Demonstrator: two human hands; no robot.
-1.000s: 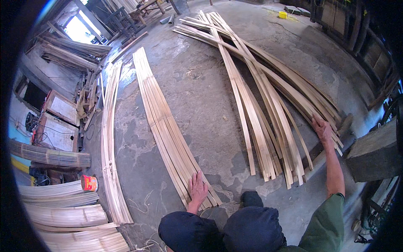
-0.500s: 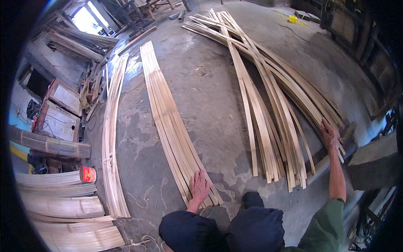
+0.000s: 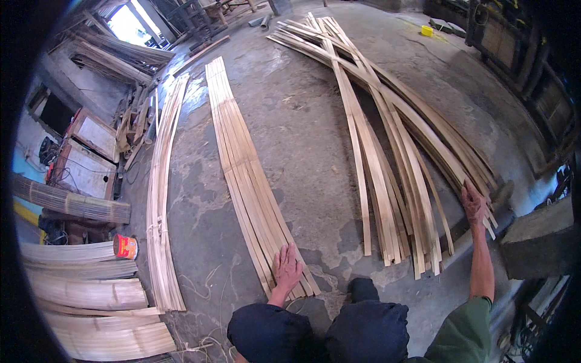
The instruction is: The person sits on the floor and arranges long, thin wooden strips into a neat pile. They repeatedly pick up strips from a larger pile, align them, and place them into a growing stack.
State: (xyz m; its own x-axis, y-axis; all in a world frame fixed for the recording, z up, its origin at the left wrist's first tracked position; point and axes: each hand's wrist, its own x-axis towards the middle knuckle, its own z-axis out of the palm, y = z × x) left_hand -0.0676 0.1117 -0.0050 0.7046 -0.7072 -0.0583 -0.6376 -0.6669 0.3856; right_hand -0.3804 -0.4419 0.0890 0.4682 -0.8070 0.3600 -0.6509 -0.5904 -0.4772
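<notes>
My left hand [image 3: 287, 269] lies flat, fingers stretched out, on the near end of a row of bamboo strips [image 3: 245, 163] set side by side on the floor. My right arm reaches out to the right. There my right hand [image 3: 474, 204] closes on a bamboo strip near the near end of a crossed pile of loose bamboo strips [image 3: 396, 136]; its fingertips are partly hidden against the pile. The strips of this pile fan apart toward me and cross one another at the far end.
Left of the row lies a tied bundle of thin bamboo strips [image 3: 162, 199]. Several wide bamboo bundles [image 3: 91, 293] stack at the lower left, with a red tub [image 3: 125, 247] beside them. A stone block [image 3: 538, 242] stands at the right. Far off sits a yellow container [image 3: 426, 30].
My right hand has shifted slightly left and nearer to me at the pile's edge. My left hand stays flat on the row. The view has moved a little.
</notes>
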